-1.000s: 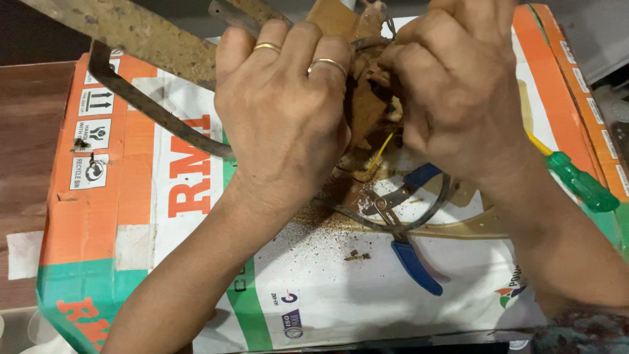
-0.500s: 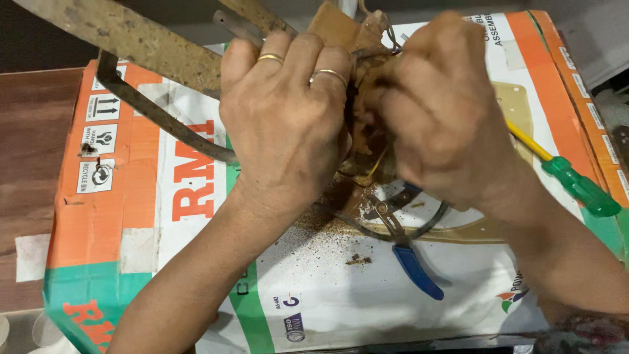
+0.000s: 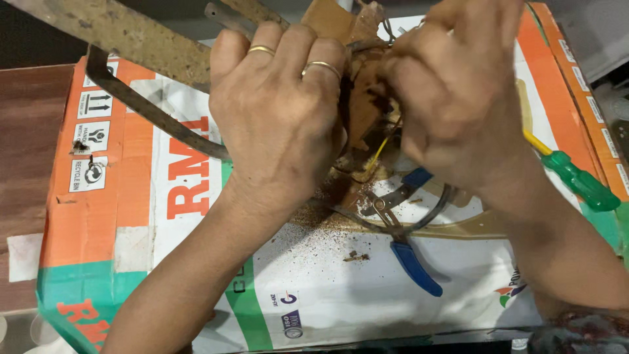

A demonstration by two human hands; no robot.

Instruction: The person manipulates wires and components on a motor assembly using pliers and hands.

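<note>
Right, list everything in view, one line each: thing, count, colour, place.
rusty part: one, brown, between both hands, top centre
cardboard box: one, white, orange and green, beneath everything
pliers: one, blue handles, on box under the hands
screwdriver: one, green handle, yellow shaft, right
metal bars: several, rusty, top left
curved strip: one, dark, left
rust crumbs: scattered, brown, box centre
rings: two, gold, left hand
left hand: gripping part
right hand: gripping part

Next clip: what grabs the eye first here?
Two bare hands, the left hand with two gold rings and the right hand, close together around a rusty brown metal part at top centre. Beneath lies an orange, white and green cardboard box dusted with rust crumbs, bearing blue-handled pliers; a green-handled screwdriver lies at right.
</note>
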